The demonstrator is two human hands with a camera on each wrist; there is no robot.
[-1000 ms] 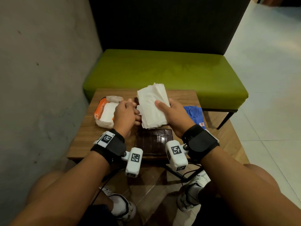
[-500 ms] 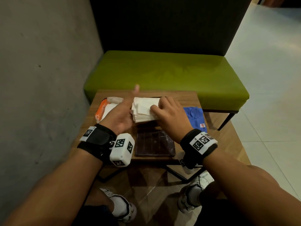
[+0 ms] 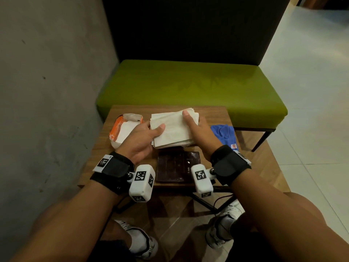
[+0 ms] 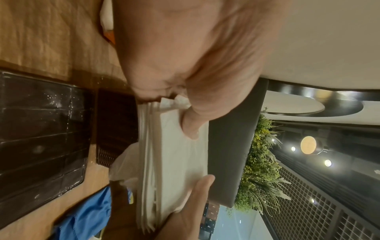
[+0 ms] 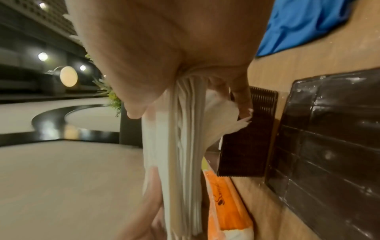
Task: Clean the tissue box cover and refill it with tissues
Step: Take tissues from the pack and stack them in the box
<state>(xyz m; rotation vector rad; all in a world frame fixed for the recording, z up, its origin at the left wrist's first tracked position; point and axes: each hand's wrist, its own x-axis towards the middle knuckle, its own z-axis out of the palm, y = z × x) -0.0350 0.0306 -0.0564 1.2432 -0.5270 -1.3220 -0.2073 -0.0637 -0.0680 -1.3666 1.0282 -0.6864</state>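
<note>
A thick stack of white tissues [image 3: 173, 129] lies flat between both hands, above the far middle of the small wooden table [image 3: 215, 114]. My left hand [image 3: 151, 133] grips its left edge, thumb on top and fingers underneath. My right hand [image 3: 192, 125] grips the right edge the same way. The left wrist view shows the tissue stack [image 4: 180, 162] edge-on. A dark brown woven tissue box cover [image 5: 246, 138] stands under the stack, hidden in the head view. Its flat dark brown panel [image 3: 177, 165] lies on the table's near side.
An opened orange tissue pack [image 3: 124, 129] sits on the table to the left of the stack. A blue cloth [image 3: 224, 135] lies at the table's right edge. A green bench [image 3: 188, 87] stands behind the table, and a grey wall [image 3: 47, 91] closes the left side.
The stack was upright one second ago and has been laid flat. My left hand, open with its thumb up half a second ago, now grips the stack's left edge.
</note>
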